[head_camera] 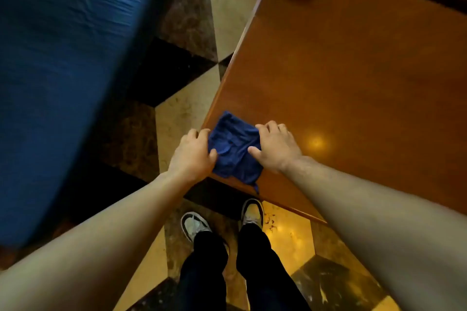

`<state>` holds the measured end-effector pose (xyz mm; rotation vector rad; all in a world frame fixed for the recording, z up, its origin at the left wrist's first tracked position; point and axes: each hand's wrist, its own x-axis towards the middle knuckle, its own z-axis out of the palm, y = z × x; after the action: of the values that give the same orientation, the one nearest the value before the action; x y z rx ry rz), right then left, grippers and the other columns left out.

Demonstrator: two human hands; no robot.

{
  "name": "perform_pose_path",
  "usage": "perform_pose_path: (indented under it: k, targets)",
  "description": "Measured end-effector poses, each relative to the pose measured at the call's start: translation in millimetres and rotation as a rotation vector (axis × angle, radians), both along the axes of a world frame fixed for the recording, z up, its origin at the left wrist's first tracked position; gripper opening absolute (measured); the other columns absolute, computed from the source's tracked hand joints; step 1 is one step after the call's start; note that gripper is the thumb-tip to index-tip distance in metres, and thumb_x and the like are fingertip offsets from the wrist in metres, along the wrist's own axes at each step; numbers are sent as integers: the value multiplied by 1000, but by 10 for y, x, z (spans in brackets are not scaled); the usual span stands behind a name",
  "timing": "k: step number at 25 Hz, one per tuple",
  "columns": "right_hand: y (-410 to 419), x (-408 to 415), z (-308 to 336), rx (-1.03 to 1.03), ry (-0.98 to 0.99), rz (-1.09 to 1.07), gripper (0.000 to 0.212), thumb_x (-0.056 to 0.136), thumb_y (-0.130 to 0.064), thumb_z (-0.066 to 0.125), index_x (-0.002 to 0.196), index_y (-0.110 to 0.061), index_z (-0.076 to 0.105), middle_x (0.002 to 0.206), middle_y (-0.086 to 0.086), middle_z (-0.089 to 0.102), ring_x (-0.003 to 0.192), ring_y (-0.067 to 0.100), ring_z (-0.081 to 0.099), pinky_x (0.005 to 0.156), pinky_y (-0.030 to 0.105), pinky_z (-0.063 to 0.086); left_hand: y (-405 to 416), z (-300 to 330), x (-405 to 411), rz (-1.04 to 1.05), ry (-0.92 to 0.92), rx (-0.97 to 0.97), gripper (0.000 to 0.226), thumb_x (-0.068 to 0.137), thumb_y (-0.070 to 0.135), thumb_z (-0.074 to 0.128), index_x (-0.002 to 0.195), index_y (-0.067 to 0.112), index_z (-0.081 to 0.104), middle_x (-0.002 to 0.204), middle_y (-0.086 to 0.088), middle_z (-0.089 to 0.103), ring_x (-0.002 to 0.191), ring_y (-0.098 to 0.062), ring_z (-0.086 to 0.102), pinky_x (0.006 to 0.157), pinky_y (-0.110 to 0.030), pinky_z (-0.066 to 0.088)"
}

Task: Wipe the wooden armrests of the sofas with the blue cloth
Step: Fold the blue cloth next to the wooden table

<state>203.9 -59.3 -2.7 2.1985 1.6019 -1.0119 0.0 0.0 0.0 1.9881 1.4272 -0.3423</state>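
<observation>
Down at the near corner of a glossy orange-brown wooden table [353, 70] lies the crumpled dark blue cloth [233, 145], flat on the tabletop and directly between the two hands. Left hand [193, 155] is at the cloth's left edge, thumb laid on the fabric and fingers curled over the table's edge. Right hand [276, 145] is at the cloth's right edge, thumb on the fabric, fingers bent at the cloth's far corner; whether either hand truly pinches the cloth cannot be told. A blurred blue upholstered sofa [58, 83] fills the left side. Below, grey-and-black sneakers [194, 225] stand on a patterned marble floor [182, 113].
</observation>
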Motion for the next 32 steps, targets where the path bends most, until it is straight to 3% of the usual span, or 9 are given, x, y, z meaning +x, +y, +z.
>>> perform_pose_path:
  k: [7,11,14,17,20,24,27,29,32]
  targets:
    - [103,-159,-308,101,-26,-205,56,103,-43,60,148,-14,46,141,11,49,130,34,48,111,45,43,-58,-353,42,263,-93,-10,49,91,24,68,136,9,53,128,-16,60,117,-34,60,98,-44,51]
    - [122,-154,-320,97,131,-372,13,101,-26,62,111,-18,60,121,4,50,104,25,52,85,36,45,-13,-310,117,307,-87,-63,22,85,20,71,104,10,67,95,-2,65,95,-28,64,74,-33,48]
    - [92,-201,-190,161,216,-380,6,98,-24,59,99,-18,58,106,-1,49,98,23,52,78,35,45,-40,-185,74,337,-138,-89,10,79,19,72,83,13,64,76,5,57,75,-20,59,57,-30,41]
    - [80,-290,98,213,369,-381,4,95,-20,57,92,-22,57,86,-4,62,79,22,59,58,34,42,-110,25,-141,487,-242,-238,12,77,17,71,73,17,60,70,2,61,65,-15,59,49,-24,41]
    - [176,-565,616,258,465,-261,12,96,-19,55,98,-29,62,89,-7,69,80,17,63,61,31,47,-222,450,-552,672,-380,-332,8,76,3,65,74,10,62,68,-1,60,62,-14,55,48,-21,40]
    - [419,-1273,1295,316,607,-36,18,98,-16,58,109,-24,69,99,-4,72,90,17,68,74,32,55,-371,1119,-1207,976,-608,-317,24,80,-12,53,99,-3,65,79,-12,61,72,-21,57,57,-24,47]
    - [566,-1928,1772,363,713,80,18,96,-12,60,109,-18,71,97,-1,73,89,17,70,76,33,58,-457,1600,-1695,1137,-747,-223,33,89,2,58,120,12,62,97,-4,69,82,-13,64,62,-19,52]
    - [628,-2451,2134,384,768,156,18,93,-10,60,101,-19,72,89,-1,73,82,14,68,70,32,55,-548,1924,-2149,1252,-773,-150,24,93,11,60,117,12,61,102,-4,69,86,-15,66,68,-25,52]
    - [638,-3252,2669,358,815,328,17,88,-17,58,90,-29,68,79,-13,69,71,-3,61,62,18,47,-747,2370,-2894,1409,-779,-20,10,81,5,59,90,8,59,87,-9,63,83,-26,59,70,-40,47]
